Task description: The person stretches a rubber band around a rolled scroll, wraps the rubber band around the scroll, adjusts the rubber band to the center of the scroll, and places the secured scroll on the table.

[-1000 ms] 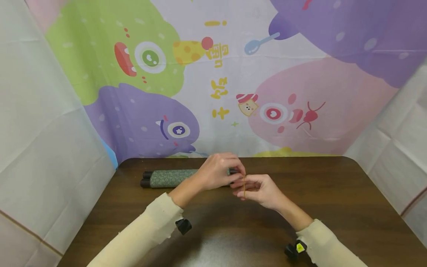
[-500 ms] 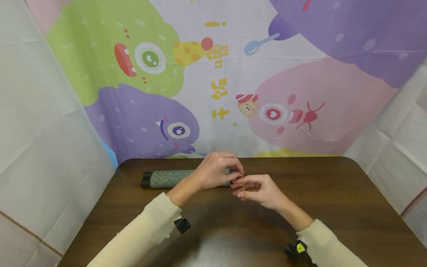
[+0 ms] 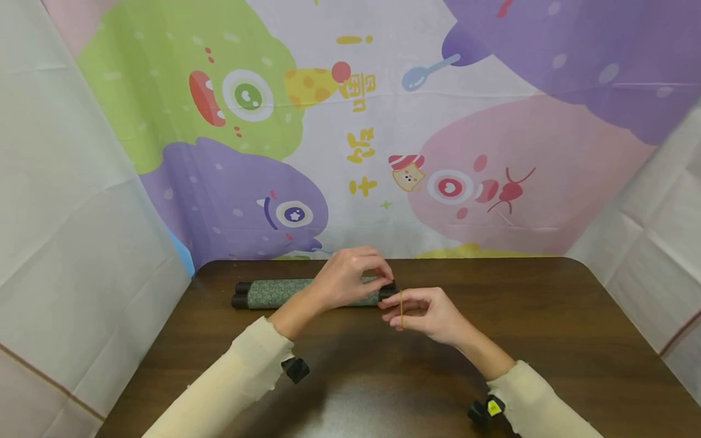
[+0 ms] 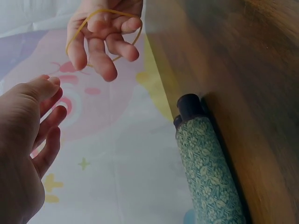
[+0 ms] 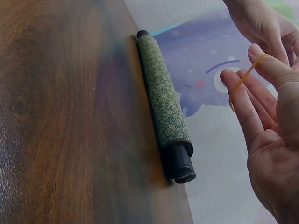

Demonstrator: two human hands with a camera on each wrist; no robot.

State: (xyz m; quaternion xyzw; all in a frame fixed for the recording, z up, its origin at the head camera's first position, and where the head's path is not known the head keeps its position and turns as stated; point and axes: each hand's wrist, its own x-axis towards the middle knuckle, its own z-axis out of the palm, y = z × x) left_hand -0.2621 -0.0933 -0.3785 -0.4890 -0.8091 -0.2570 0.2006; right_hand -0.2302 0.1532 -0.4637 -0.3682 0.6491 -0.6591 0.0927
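While a black-ended, green floral roll (image 3: 282,293) lies behind the loosely curled, empty left hand (image 3: 346,280), the right hand (image 3: 428,313), fingers spread, carries a thin yellow elastic loop (image 3: 402,310).

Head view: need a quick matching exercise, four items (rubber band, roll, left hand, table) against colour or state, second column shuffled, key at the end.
1. rubber band
2. patterned roll
3. left hand
4. table

A. dark brown, wood-grained
B. holding nothing
C. looped round digits of the right hand
D. green, with black ends

Pairs: 1-C, 2-D, 3-B, 4-A
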